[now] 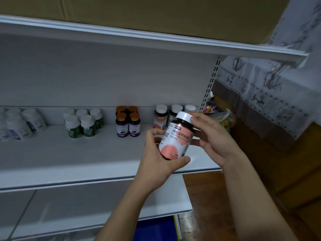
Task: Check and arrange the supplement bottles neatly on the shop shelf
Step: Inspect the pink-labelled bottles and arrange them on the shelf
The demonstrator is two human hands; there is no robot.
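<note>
The white shelf (69, 153) runs from far left to its right end just beside the slotted upright (211, 82). All the standing bottles are against its back wall, so a broad bare strip lies between them and the near edge. The upper shelf (139, 35) overhangs it and carries a cardboard box (156, 11). A patterned cloth (260, 87) hangs to the right.

Along the back, with gaps between the groups, stand:
- blurred white bottles (19, 124) at the far left
- green-labelled bottles (83, 124)
- four purple-labelled bottles (127, 124) with copper caps
- a row of three dark bottles (161, 117) with white caps at the right

A bag of coloured items (224, 119) sits past the shelf's right end.

The held bottle (177, 138) is lifted above the near right part of the shelf, in front of the dark row. Its long axis is tilted, with the white cap (184, 116) up and leaning right and the base down to the left. The pink-and-white label faces the camera.

The left hand (156, 159) grips the lower body. Its thumb is under the base, and its fingers (156, 132) curl round the left side. The right hand (215, 136) holds the upper right side, with its thumb (195, 119) on the cap's rim and the other fingers wrapped behind.
</note>
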